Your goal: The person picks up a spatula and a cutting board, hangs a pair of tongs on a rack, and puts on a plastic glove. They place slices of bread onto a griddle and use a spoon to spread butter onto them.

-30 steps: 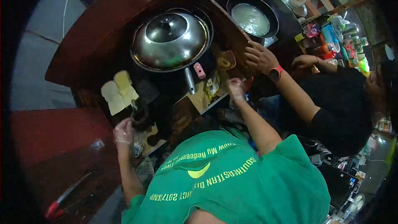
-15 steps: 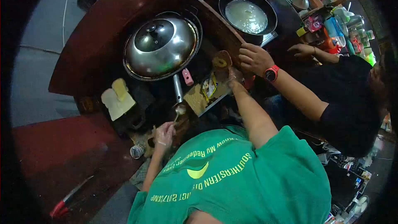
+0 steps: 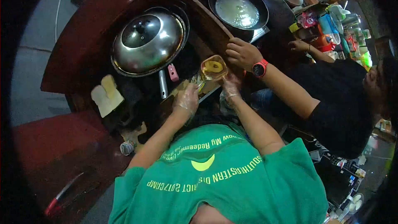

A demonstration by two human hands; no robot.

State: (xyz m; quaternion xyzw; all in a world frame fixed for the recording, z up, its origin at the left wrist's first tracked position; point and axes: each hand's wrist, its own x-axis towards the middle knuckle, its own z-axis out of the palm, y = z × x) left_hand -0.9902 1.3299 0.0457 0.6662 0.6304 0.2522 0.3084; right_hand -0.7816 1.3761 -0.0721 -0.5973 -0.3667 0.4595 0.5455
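In the head view my right hand (image 3: 230, 88), in a clear plastic glove, grips a small tub (image 3: 214, 67) with something yellow inside. My left hand (image 3: 186, 98), gloved too, is closed around a spoon (image 3: 201, 85) held just below the tub. The spoon's bowl end is hard to make out. A cardboard-coloured board (image 3: 179, 89) lies under the left hand, with a pink object (image 3: 173, 72) nearby. Left of them a lidded wok (image 3: 151, 43) points its metal handle (image 3: 162, 84) toward me. Two bread slices (image 3: 107, 96) lie at the left.
A pan of liquid (image 3: 238, 11) stands at the upper right beyond a wooden divider (image 3: 205, 11). Another person's hand (image 3: 243, 54), with a red watch, rests on the divider's end. A glass jar (image 3: 127, 147) and a red-handled knife (image 3: 62, 195) lie at the lower left.
My left hand has moved up and right with the spoon, from the table's near side to beside the tub. The tub has come slightly nearer and tilted into view.
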